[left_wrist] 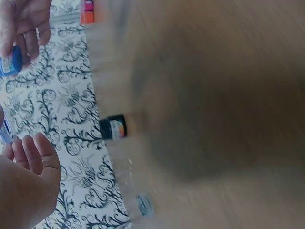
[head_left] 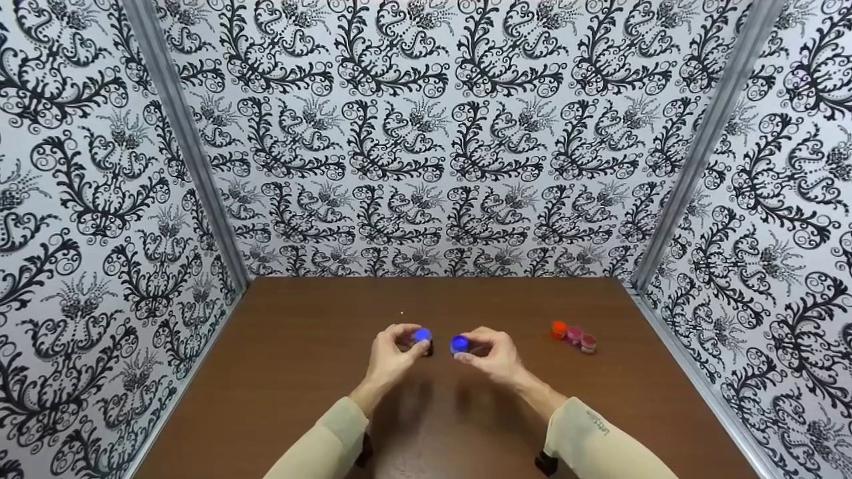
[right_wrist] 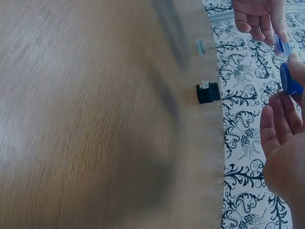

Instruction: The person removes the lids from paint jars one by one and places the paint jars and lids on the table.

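Observation:
My left hand (head_left: 393,352) pinches a small round blue and clear piece, probably a jar lid (head_left: 423,334), between thumb and fingers. Across from it, my right hand (head_left: 496,352) grips a small blue paint jar (head_left: 459,344), whose label shows in the left wrist view. The two pieces are close but apart, both held above the table. Just beyond the hands stands a black paint jar (left_wrist: 113,127), mostly covered by my left hand in the head view. A small clear, greyish piece (right_wrist: 200,47) lies near the black jar; its kind is unclear.
To the right, an orange jar (head_left: 559,329), a pink jar (head_left: 574,335) and a dark red jar (head_left: 588,343) stand in a touching row on the brown table (head_left: 319,306). Patterned walls (head_left: 426,146) with metal posts (head_left: 193,146) enclose the table's back and sides.

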A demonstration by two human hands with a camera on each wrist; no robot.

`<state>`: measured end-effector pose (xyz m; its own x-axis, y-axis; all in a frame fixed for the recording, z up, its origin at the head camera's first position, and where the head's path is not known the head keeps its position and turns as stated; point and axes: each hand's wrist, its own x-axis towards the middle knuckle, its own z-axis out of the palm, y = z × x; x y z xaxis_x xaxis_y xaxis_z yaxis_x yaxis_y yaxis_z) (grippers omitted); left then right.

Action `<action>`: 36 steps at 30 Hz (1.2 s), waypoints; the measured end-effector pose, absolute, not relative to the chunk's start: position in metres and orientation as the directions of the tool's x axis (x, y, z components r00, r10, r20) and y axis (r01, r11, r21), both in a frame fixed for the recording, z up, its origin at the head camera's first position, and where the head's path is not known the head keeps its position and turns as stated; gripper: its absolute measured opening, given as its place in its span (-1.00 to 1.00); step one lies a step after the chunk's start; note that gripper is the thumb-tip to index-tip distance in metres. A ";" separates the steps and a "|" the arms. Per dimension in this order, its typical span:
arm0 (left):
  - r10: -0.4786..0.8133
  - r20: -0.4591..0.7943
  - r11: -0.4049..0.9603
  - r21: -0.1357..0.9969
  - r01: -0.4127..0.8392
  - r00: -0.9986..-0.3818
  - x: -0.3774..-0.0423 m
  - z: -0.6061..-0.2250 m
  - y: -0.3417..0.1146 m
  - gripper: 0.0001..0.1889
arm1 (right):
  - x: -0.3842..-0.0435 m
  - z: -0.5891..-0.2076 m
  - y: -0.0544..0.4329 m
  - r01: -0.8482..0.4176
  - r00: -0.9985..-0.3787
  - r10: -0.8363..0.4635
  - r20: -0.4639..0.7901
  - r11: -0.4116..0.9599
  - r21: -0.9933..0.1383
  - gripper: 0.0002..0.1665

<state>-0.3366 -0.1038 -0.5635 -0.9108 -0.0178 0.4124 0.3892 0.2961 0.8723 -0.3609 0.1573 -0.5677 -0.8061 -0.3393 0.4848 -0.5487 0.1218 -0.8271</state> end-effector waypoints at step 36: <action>-0.084 0.223 0.705 0.702 0.100 -0.971 -0.339 -0.606 -0.160 -0.68 | -0.376 -0.615 0.105 -0.460 -0.888 -0.265 0.377 0.551 -0.696 -0.59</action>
